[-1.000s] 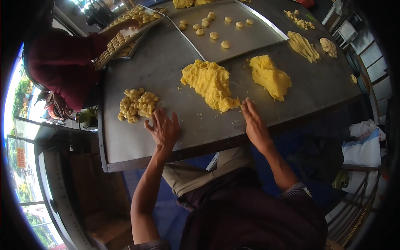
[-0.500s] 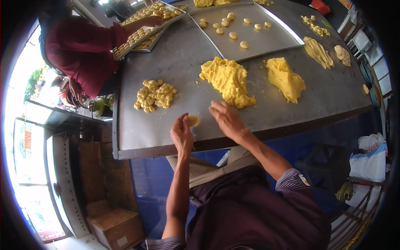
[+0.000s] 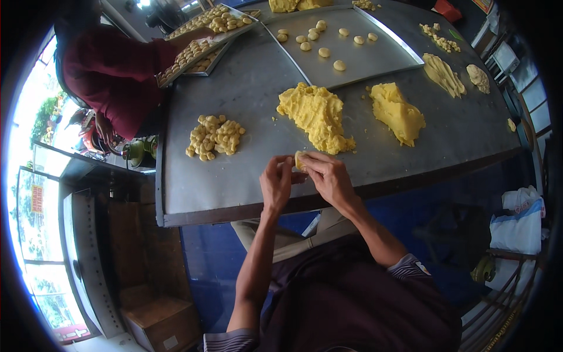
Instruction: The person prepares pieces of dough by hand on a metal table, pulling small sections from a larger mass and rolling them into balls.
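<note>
My left hand (image 3: 277,182) and my right hand (image 3: 327,179) meet above the near edge of the steel table (image 3: 205,188), their fingers closed round a small pale yellow dough piece (image 3: 300,158), partly hidden by them. Just beyond are a large crumbly yellow dough mass (image 3: 311,117) and, to its right, a smoother yellow lump (image 3: 396,114). A heap of small dough pieces (image 3: 214,138) lies to the left. Farther back, a metal tray (image 3: 363,61) holds several round dough pieces.
A co-worker in a maroon top (image 3: 111,70) reaches over trays of dough balls (image 3: 214,26) at the back left. More dough (image 3: 440,76) lies along the right. A wooden box (image 3: 158,322) stands low at left, white bags (image 3: 516,223) at right, a blue floor (image 3: 205,264) below.
My left hand has come rightward from beside the small-piece heap with a dough piece. My right hand has moved leftward from beside the yellow lump to meet it.
</note>
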The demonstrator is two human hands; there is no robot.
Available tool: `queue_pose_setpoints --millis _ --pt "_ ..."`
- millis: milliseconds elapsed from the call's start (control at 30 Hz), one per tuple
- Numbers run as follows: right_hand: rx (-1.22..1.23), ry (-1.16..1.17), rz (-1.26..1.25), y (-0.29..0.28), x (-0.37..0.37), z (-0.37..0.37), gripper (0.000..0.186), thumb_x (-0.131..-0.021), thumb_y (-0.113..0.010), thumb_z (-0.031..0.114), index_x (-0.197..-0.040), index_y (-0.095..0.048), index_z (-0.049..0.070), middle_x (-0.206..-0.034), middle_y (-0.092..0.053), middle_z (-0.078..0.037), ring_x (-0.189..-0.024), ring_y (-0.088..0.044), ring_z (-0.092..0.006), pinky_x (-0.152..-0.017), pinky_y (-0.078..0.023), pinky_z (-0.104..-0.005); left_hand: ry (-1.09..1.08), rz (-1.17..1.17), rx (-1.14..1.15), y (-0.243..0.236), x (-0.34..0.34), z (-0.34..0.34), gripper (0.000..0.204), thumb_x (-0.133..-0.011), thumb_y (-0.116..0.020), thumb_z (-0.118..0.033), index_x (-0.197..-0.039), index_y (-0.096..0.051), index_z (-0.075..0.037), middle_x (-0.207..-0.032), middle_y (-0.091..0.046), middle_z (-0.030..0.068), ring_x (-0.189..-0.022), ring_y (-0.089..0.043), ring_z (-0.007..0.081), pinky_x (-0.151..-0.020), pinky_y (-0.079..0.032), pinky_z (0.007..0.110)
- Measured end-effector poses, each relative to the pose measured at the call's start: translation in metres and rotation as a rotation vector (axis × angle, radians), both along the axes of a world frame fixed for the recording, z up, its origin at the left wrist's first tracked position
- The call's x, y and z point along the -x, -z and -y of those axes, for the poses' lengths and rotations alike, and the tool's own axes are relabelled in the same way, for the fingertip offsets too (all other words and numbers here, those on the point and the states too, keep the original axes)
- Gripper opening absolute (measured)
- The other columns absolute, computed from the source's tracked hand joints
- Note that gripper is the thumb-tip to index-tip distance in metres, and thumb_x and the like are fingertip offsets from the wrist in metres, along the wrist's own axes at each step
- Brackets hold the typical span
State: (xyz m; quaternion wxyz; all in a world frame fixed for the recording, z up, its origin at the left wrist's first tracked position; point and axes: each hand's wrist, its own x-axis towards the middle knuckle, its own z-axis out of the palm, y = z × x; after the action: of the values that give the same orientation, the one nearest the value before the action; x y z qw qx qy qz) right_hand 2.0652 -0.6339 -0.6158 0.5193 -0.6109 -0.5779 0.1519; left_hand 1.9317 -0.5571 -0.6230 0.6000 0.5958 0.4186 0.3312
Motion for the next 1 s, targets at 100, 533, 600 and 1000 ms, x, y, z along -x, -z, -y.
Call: queue_pose_setpoints --millis 100,533,600,1000 --pt "-0.082 -0.243 0.138 -0.001 0.007 -0.008 0.030 -0.084 -0.065 -0.004 -0.112 -0.071 0.002 -0.116 -0.068 -0.020 -0.099 -0.067 -0.0360 -0.086 -0.055 -0.0380 0.138 -0.402 -0.374 0.022 0.011 -0.014 0.019 -0.087 -0.068 -0.015 -0.092 -0.064 0.003 -0.083 -0.072 0.0196 -0.078 -0.072 0.0375 -0.066 -0.057 0.042" --pt "0.140 -0.165 -0.101 -0.001 0.015 -0.010 0.038 -0.081 -0.072 0.002 -0.119 -0.069 0.004 -0.102 -0.065 -0.014 -0.091 -0.065 -0.0257 -0.079 -0.054 -0.0375 0.045 -0.293 -0.438 0.028 0.010 0.004 0.026 -0.082 -0.076 -0.013 -0.101 -0.062 -0.002 -0.085 -0.070 0.0196 -0.080 -0.071 0.0374 -0.068 -0.056 0.042" --pt "0.269 -0.200 -0.205 -0.004 -0.004 -0.018 0.047 -0.079 -0.077 0.004 -0.124 -0.067 0.006 -0.101 -0.063 -0.011 -0.086 -0.061 -0.0195 -0.077 -0.053 -0.0347 0.098 -0.189 -0.365 0.026 0.010 0.004 0.026 -0.080 -0.078 -0.012 -0.101 -0.064 -0.003 -0.085 -0.070 0.0161 -0.076 -0.071 0.0306 -0.068 -0.055 0.038" --pt "0.074 0.374 0.316 0.010 -0.053 0.005 0.036 -0.081 -0.072 0.000 -0.116 -0.069 0.001 -0.104 -0.063 -0.015 -0.093 -0.063 -0.0347 -0.084 -0.051 -0.0402 0.039 -0.227 -0.394 0.029 0.007 0.000 0.029 -0.078 -0.085 -0.019 -0.093 -0.065 -0.004 -0.081 -0.068 0.0076 -0.072 -0.064 0.0160 -0.067 -0.052 0.030"
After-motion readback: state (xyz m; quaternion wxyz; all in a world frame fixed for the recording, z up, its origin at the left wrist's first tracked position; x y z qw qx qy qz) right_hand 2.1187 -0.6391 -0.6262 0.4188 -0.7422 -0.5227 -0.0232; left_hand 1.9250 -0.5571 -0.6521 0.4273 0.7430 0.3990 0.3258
